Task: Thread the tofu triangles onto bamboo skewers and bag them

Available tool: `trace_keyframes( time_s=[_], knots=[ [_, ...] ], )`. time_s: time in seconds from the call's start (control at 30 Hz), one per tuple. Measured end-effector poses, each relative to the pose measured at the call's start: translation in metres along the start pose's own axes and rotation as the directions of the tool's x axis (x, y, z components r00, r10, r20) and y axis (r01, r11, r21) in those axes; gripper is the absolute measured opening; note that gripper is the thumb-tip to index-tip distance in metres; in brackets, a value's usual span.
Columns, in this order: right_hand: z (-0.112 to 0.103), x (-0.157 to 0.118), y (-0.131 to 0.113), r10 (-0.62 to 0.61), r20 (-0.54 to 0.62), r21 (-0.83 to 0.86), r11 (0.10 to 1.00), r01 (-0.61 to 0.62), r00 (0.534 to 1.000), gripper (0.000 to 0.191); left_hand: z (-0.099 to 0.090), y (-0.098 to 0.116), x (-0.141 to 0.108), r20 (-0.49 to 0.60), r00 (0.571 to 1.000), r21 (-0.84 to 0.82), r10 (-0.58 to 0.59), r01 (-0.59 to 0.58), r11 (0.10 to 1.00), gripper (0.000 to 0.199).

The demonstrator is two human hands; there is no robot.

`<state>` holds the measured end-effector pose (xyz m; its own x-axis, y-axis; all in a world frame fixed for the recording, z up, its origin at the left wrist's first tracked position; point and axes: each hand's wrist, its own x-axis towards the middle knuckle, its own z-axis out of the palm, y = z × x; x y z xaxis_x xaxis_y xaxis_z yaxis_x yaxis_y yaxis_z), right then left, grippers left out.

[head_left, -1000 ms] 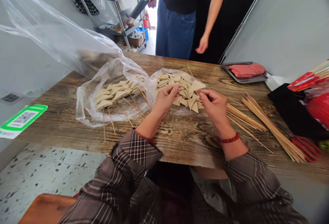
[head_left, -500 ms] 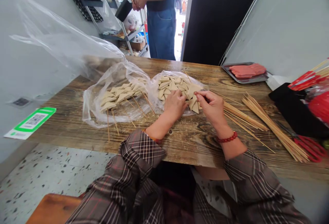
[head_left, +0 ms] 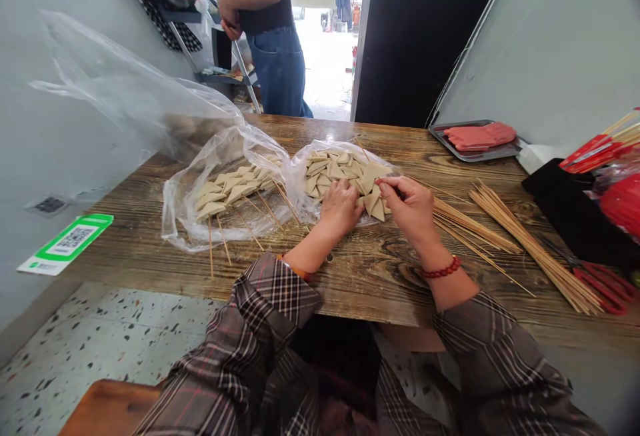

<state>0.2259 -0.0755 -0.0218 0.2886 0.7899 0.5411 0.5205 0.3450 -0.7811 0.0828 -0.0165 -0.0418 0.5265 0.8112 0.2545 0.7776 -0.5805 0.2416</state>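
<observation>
My left hand (head_left: 341,207) rests with bent fingers at the near edge of the right pile of beige triangular pieces (head_left: 336,168), which lies on a clear plastic bag. What its fingertips hold is hidden. My right hand (head_left: 409,201) is pinched closed at the right side of that pile; what is between its fingertips is too small to tell. A left pile of similar pieces (head_left: 235,186) sits in another clear bag (head_left: 183,223), with several thin sticks poking out toward me. Loose wooden skewers (head_left: 465,229) lie right of my right hand.
A skewer bundle (head_left: 535,246) and red-handled scissors (head_left: 603,283) lie at the right. Behind are a tray (head_left: 465,154) with pink gloves (head_left: 480,136) and a black container (head_left: 570,216). A green-edged code card (head_left: 70,243) is at the left. A person (head_left: 275,43) stands beyond the table (head_left: 370,283).
The person behind the table has moved left, uncovering more of the doorway. My hands stay in nearly the same place, with only a slight shift of the view.
</observation>
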Motion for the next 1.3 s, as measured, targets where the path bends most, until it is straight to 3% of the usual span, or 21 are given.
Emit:
trace_keyframes(
  time_s=[0.17, 0.27, 0.33, 0.4, 0.5, 0.57, 0.63, 0.67, 0.83, 0.9, 1.0, 1.17, 1.3],
  knots=[
    [-0.001, 0.0, 0.001, -0.002, -0.002, -0.02, 1.0, 0.002, 1.0, 0.02, 0.003, -0.003, 0.001, 0.011, 0.999, -0.272, -0.037, 0.039, 0.962, 0.009],
    [-0.002, 0.001, 0.001, -0.007, -0.008, -0.025, 1.0, 0.007, 1.0, 0.02, 0.002, -0.012, 0.003, -0.036, 0.989, -0.501, -0.145, 0.108, 0.859, 0.013],
    [-0.002, 0.0, 0.0, -0.014, -0.011, -0.025, 1.0, 0.014, 1.0, 0.02, -0.001, -0.02, 0.004, -0.039, 0.97, -0.716, -0.238, 0.139, 0.684, 0.02],
    [-0.002, 0.0, -0.001, -0.019, -0.004, -0.02, 1.0, 0.019, 1.0, 0.019, -0.004, -0.025, 0.005, 0.046, 0.952, -0.903, -0.302, 0.169, 0.395, 0.022],
    [-0.001, -0.001, -0.001, -0.023, 0.008, -0.014, 1.0, 0.023, 1.0, 0.019, -0.008, -0.028, 0.004, 0.2, 0.93, -0.978, -0.309, 0.21, -0.002, 0.019],
    [0.0, -0.002, -0.001, -0.023, 0.013, -0.018, 1.0, 0.023, 1.0, 0.019, -0.011, -0.027, 0.003, 0.245, 0.927, -0.967, -0.283, 0.213, -0.139, 0.026],
    [0.0, -0.003, -0.001, -0.024, 0.021, -0.024, 0.999, 0.025, 0.999, 0.019, -0.013, -0.025, 0.003, 0.228, 0.935, -0.968, -0.272, 0.187, -0.17, 0.031],
    [0.0, -0.003, -0.001, -0.028, 0.026, -0.025, 0.999, 0.028, 0.999, 0.02, -0.014, -0.025, 0.003, 0.199, 0.94, -0.976, -0.278, 0.165, -0.14, 0.031],
    [0.001, -0.004, -0.004, -0.065, 0.035, -0.041, 0.997, 0.067, 0.997, 0.017, -0.018, -0.026, 0.004, -0.014, 0.927, -0.973, -0.376, 0.073, 0.217, 0.018],
    [0.002, -0.004, -0.004, -0.069, 0.036, -0.048, 0.996, 0.071, 0.997, 0.016, -0.018, -0.026, 0.005, -0.039, 0.926, -0.97, -0.376, 0.055, 0.235, 0.017],
    [0.003, -0.005, -0.004, -0.065, 0.041, -0.05, 0.997, 0.067, 0.997, 0.016, -0.019, -0.028, 0.005, 0.044, 0.923, -0.994, -0.381, 0.079, 0.078, 0.019],
    [0.005, -0.008, -0.004, -0.054, 0.092, -0.021, 0.998, 0.056, 0.994, 0.017, -0.026, -0.031, 0.004, 0.216, 0.876, -0.966, -0.432, 0.126, -0.227, 0.025],
    [0.007, -0.013, -0.007, -0.089, 0.154, -0.02, 0.995, 0.094, 0.984, 0.016, -0.033, -0.031, 0.003, 0.282, 0.866, -0.92, -0.413, 0.123, -0.372, 0.014]
  ],
)
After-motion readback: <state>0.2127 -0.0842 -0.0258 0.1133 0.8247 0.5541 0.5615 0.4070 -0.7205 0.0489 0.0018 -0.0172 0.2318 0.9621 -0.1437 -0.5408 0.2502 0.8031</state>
